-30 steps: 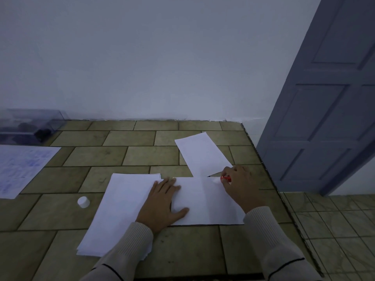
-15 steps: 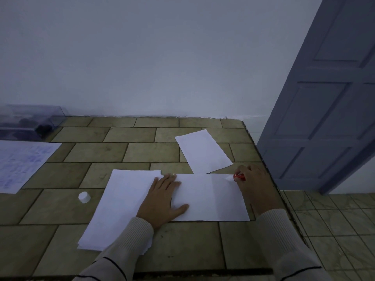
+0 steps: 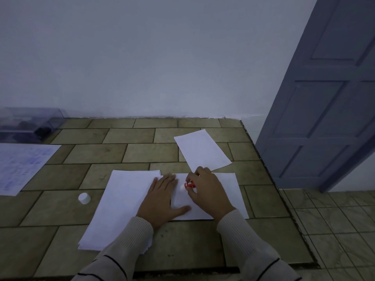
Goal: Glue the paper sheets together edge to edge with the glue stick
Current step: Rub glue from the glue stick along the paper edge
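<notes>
A white sheet [image 3: 231,191] lies flat on the tiled counter [image 3: 138,151]. My left hand [image 3: 162,201] presses flat on its left part, fingers spread. My right hand [image 3: 207,191] grips a red glue stick [image 3: 189,185], its white tip pointing left and touching the sheet near its upper left. A stack of white sheets [image 3: 119,205] lies to the left, partly under my left hand. Another single sheet [image 3: 202,152] lies tilted behind, close to the flat sheet's far edge.
The glue stick's white cap [image 3: 84,198] stands left of the stack. A printed paper [image 3: 22,167] lies at far left, with a clear plastic box [image 3: 28,124] behind it. The counter's right edge [image 3: 269,175] drops to a tiled floor beside a blue door [image 3: 324,98].
My right hand has moved the glue stick from the sheet's upper right corner leftward to its upper left, next to my left hand. My left hand has stayed pressed on the sheet.
</notes>
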